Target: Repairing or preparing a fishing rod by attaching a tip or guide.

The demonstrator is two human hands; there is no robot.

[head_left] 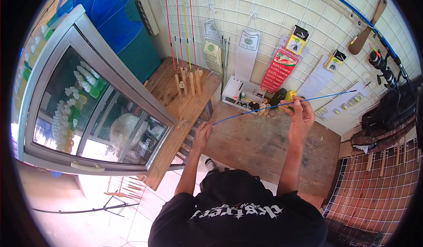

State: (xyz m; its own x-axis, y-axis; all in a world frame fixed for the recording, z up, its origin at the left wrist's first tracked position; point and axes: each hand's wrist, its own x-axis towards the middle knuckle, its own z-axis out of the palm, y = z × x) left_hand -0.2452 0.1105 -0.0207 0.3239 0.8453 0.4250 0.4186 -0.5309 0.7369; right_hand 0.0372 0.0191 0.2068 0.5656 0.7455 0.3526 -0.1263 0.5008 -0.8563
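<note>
A thin blue fishing rod blank (246,112) slants across in front of me, its right part raised toward the wall. My left hand (202,135) is closed on its lower left end. Farther along, my right hand (301,117) pinches the rod between thumb and fingers, and the thin tip runs on past it to the right. Beneath the rod is a brown wooden tabletop (260,143). Near my right hand, at the back of that table, stand a white organizer box (242,92) with small parts, a dark bottle (277,98) and several wooden rings (264,106).
On the left, a glass-fronted cabinet (125,81) stands by a wooden bench (194,101) holding several upright rods (184,84) with pale handles. Packets, including a red card (279,70), hang from the white wire grid (264,9). Reels (382,68) and a black bag (381,114) are at right.
</note>
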